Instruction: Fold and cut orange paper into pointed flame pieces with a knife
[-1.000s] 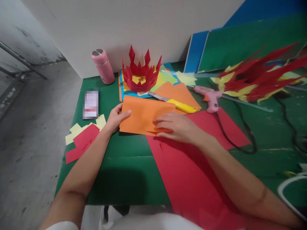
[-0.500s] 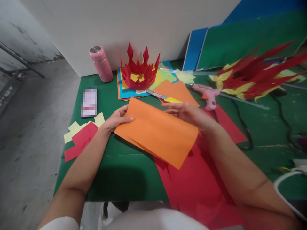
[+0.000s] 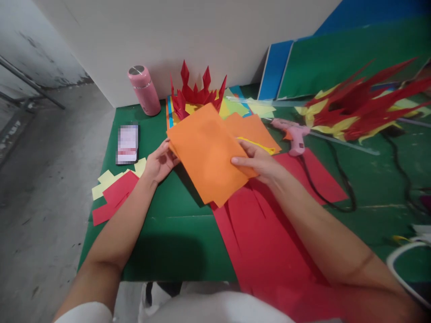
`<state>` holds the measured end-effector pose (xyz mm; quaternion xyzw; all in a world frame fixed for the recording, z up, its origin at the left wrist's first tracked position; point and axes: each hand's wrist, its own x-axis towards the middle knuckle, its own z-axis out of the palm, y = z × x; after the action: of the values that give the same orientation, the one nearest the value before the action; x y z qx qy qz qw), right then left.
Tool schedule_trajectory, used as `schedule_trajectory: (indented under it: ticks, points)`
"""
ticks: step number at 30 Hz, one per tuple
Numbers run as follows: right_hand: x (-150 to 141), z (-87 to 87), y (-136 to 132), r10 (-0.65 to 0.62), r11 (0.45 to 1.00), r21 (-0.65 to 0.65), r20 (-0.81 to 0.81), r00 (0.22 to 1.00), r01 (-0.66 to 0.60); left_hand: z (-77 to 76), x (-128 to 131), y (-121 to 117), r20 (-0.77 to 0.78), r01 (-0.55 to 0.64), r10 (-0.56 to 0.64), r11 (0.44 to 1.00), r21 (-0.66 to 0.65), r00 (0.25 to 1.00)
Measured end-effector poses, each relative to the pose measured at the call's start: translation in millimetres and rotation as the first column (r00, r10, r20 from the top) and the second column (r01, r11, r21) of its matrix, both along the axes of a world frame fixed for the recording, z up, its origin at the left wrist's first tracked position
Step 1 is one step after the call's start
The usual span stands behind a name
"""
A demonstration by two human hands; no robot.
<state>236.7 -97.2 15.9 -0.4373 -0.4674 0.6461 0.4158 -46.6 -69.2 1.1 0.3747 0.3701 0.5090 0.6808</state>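
My right hand (image 3: 257, 162) grips a folded sheet of orange paper (image 3: 210, 154) at its right side, thumb on top and fingers underneath. At the paper's left corner my left hand (image 3: 162, 162) is closed on the edge, its fingertips partly hidden behind the sheet. The paper is held tilted above the table, its layers slightly out of line at the lower corner. Behind it stands a red paper crown (image 3: 197, 95), its lower part covered. Just beyond my right hand shows the yellow handle of a cutter (image 3: 261, 146).
Red paper sheets (image 3: 269, 242) lie beneath my right forearm. A pink glue gun (image 3: 292, 133) with a black cord rests at right, near a red and yellow flame-like paper piece (image 3: 357, 107). A pink bottle (image 3: 144, 92), a phone (image 3: 128, 143) and paper scraps (image 3: 119, 188) are at left.
The orange paper has turned and moved up, now covering part of the crown. My right hand has gone from lying along its far edge to gripping its right side.
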Motion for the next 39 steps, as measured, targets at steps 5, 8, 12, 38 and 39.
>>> schedule_trajectory:
  ticks: [5, 8, 12, 38, 39]
  points:
    - [-7.4, -13.3, 1.5, -0.190, 0.978, 0.088, -0.020, 0.982, 0.191, -5.1, 12.9, -4.3, -0.041, 0.049, -0.049, 0.999, -0.020, 0.998]
    - [-15.7, -18.2, -0.4, -0.203, 0.973, 0.107, -0.046, 0.978, 0.207, -9.9, 21.9, -8.2, -0.139, 0.020, -0.017, 0.999, 0.025, 0.990]
    - [-18.2, -17.5, -3.8, -0.083, 0.996, 0.038, -0.061, 0.995, 0.086, -15.6, 24.2, -11.2, -0.203, -0.100, 0.118, 0.990, 0.095, 0.972]
    - [-17.4, -13.0, -1.0, -0.277, 0.959, 0.041, -0.062, 0.959, 0.280, -6.1, 35.0, -9.3, -0.216, -0.018, -0.001, 0.996, -0.084, 0.976]
    - [-19.3, -12.8, 2.1, -0.275, 0.958, 0.058, -0.067, 0.959, 0.279, -7.3, 34.7, -8.7, -0.211, -0.011, -0.008, 0.996, -0.085, 0.977]
